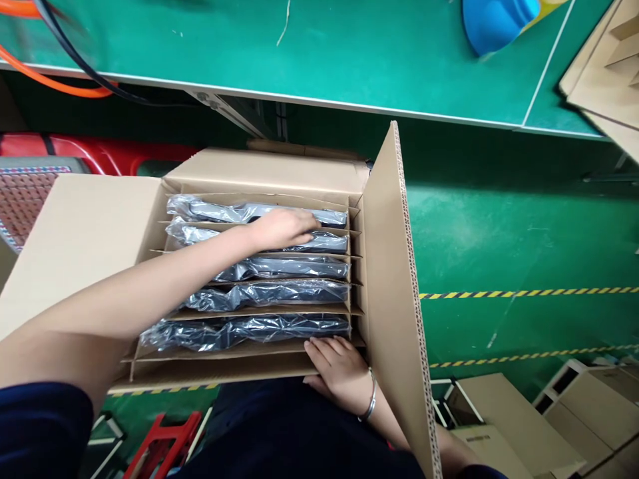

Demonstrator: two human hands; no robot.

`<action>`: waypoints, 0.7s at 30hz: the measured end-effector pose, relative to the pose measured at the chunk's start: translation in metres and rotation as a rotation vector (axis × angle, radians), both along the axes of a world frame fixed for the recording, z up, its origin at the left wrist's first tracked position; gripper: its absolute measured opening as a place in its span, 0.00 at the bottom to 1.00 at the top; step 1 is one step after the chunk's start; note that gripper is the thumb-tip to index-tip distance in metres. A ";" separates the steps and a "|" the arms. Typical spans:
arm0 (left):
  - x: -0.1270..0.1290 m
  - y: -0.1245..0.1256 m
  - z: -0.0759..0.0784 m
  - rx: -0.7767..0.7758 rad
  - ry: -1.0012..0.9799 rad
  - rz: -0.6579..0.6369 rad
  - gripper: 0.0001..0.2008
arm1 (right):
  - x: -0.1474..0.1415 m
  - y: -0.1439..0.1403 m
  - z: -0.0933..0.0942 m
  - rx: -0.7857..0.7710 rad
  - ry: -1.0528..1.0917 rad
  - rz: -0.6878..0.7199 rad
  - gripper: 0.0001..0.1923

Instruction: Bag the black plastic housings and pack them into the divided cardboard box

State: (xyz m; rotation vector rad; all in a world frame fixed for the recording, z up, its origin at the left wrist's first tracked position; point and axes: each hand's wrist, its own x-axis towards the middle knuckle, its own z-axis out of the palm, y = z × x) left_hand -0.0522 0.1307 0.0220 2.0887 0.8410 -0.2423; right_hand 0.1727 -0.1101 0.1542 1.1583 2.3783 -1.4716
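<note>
An open cardboard box [100, 226] sits in front of me with cardboard dividers [259, 309] forming slots. Several dark items in shiny plastic bags [269, 293] stand in the slots. My left hand [284, 228] reaches across the box and rests on the second bagged item from the far side, fingers curled over its top. My right hand [339, 372] grips the near wall of the box at its right end, fingers over the rim. A bracelet is on that wrist.
The box's right flap [399, 299] stands upright; the left flap lies flat. A green workbench [324, 53] runs behind, with orange and black cables [64, 73] and a blue object [494, 23]. More cardboard boxes [524, 419] sit on the green floor at right.
</note>
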 end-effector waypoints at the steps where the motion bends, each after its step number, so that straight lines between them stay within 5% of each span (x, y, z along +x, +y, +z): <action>1: -0.001 -0.007 0.004 0.020 -0.010 -0.062 0.21 | 0.000 0.000 0.000 0.000 -0.002 0.001 0.31; 7: 0.009 -0.021 0.012 0.179 0.092 -0.123 0.16 | 0.000 0.000 0.000 0.025 0.015 -0.014 0.30; 12: 0.011 -0.009 -0.006 -0.009 0.063 -0.147 0.09 | 0.000 0.001 0.001 0.037 0.013 -0.020 0.28; 21: -0.004 0.003 -0.023 -0.198 0.043 0.008 0.14 | 0.000 0.002 0.001 0.028 0.017 -0.009 0.29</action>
